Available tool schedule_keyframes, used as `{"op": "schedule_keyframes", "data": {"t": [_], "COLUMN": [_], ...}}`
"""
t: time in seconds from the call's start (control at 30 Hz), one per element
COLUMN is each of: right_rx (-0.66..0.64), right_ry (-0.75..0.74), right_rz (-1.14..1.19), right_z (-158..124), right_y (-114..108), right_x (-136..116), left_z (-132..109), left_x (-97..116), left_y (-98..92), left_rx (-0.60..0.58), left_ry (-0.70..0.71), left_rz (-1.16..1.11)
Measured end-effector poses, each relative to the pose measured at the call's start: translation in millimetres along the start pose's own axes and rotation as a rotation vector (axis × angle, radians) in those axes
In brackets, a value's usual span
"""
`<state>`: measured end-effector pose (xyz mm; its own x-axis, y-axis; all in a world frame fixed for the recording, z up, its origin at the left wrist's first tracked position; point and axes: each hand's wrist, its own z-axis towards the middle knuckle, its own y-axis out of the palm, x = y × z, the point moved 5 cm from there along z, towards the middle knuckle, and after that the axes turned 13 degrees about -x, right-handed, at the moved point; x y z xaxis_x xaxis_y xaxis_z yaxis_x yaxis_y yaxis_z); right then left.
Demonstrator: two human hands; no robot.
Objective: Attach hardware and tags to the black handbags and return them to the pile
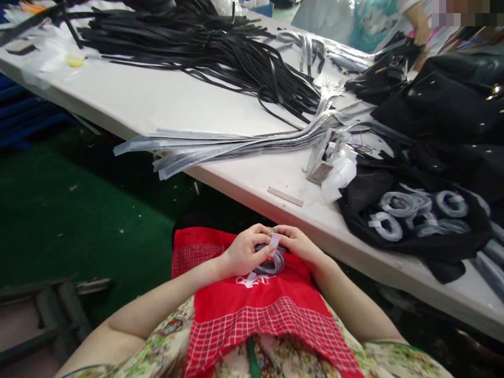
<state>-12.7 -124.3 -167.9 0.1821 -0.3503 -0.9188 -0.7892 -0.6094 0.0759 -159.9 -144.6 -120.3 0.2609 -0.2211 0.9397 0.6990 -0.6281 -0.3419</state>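
Note:
Over the red apron, my left hand is closed around a coiled grey strap wrapped in clear film. My right hand meets it from the other side, its fingers pinched at a short white paper band or tape that crosses the coil's top. Part of the coil is hidden behind my fingers. On the table ahead stands a metal tape dispenser with crumpled white paper against it. Similar finished-looking coils lie on black cloth to the right, some with white bands.
Long film-wrapped strips stretch over the white table and past its near edge. A heap of black straps lies behind them. Black bags are piled at right, near another person's hand. A flat metal strip lies near the edge.

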Motion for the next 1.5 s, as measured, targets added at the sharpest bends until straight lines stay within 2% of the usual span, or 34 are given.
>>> {"op": "schedule_keyframes", "data": {"t": [0.07,0.13,0.2,0.37,0.53,0.63,0.73,0.8,0.87,0.97,1.07,1.17,1.23,1.27,1.33,1.4,1.43,1.5], "right_rx": [0.043,0.131,0.157,-0.013,-0.009,-0.025,0.057,0.040,-0.034,-0.071,-0.042,-0.019,0.087,0.207,0.541,0.834,0.916,0.979], "right_ry": [-0.050,-0.114,-0.166,-0.199,-0.118,-0.093,-0.171,-0.294,-0.402,-0.479,-0.509,-0.543,-0.559,-0.560,-0.542,-0.445,-0.365,-0.214], "right_rz": [0.001,-0.089,-0.202,-0.218,-0.228,-0.269,-0.540,-0.788,-1.005,-1.178,-1.185,-1.124,-1.085,-1.056,-0.954,-0.791,-0.713,-0.594], "right_z": [-1.7,-5.5,-10.0,-17.5,-15.5,-14.7,-22.6,-31.2,-39.8,-49.0,-55.1,-58.5,-56.9,-55.1,-51.3,-43.7,-36.8,-19.2], "right_y": [4.1,5.5,7.2,9.9,5.5,7.3,9.8,17.8,27.5,34.4,36.7,30.6,8.6,-11.2,-65.5,-127.3,-155.7,-200.5], "right_x": [-4.3,-12.1,-21.1,-36.2,-31.4,-27.7,-38.1,-47.7,-50.5,-43.3,-37.7,-46.7,-62.5,-72.9,-94.4,-108.2,-110.9,-110.9], "left_z": [-1.0,-1.9,-2.3,-3.1,-6.6,-5.6,-2.1,-0.7,-2.1,-5.2,-6.3,-3.5,0.5,2.6,6.4,9.0,9.6,9.2], "left_x": [-0.5,-3.6,-7.5,-9.5,-5.5,-1.8,-6.2,-15.3,-25.1,-33.0,-32.8,-28.3,-24.4,-23.2,-23.0,-24.4,-25.6,-28.6], "left_y": [-1.6,-2.1,-1.2,-0.4,-0.1,0.7,1.1,3.7,4.7,3.7,6.2,5.5,2.7,0.9,-2.9,-3.9,-2.9,1.5], "left_rx": [0.038,0.064,0.068,0.117,0.196,0.166,0.041,-0.114,-0.208,-0.193,-0.150,-0.076,-0.059,-0.054,-0.033,-0.021,-0.020,-0.023], "left_ry": [-0.030,-0.085,-0.121,-0.110,-0.186,-0.169,-0.202,-0.270,-0.326,-0.313,-0.304,-0.329,-0.320,-0.315,-0.304,-0.281,-0.267,-0.247], "left_rz": [0.041,0.069,0.051,0.002,0.009,0.031,0.027,-0.055,-0.206,-0.515,-0.782,-0.801,-0.720,-0.674,-0.595,-0.556,-0.548,-0.535]}}
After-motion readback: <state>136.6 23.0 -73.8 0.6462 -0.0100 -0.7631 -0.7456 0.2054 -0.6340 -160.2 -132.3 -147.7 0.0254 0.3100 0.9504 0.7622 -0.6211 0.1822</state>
